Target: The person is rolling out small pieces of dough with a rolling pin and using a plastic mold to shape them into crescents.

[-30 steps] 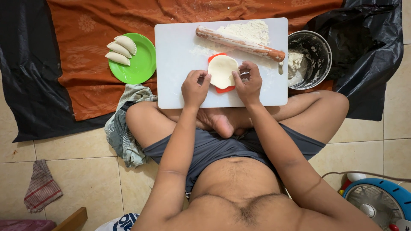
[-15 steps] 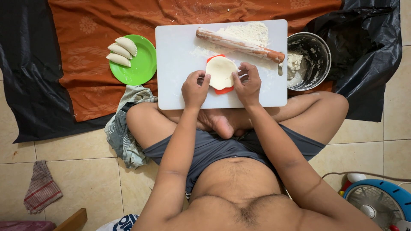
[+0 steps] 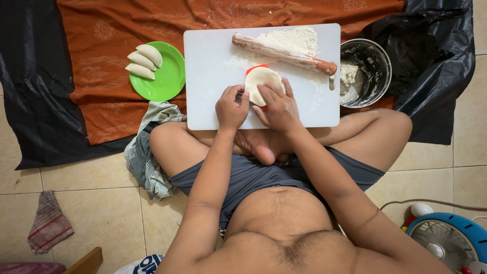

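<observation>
Nearest the person, the left hand sits curled at the mould's seven o'clock edge, thumb and fingers pinching its rim, though the grip itself is partly hidden. The right hand lies at five o'clock, fingers spread flat on the dough round that covers the red mould. Both are equally close; the round lies at twelve o'clock from them, on the white board. Beyond, the rolling pin runs from ten to four o'clock beside loose flour. A metal bowl sits at three o'clock, a green plate of folded dumplings at nine.
</observation>
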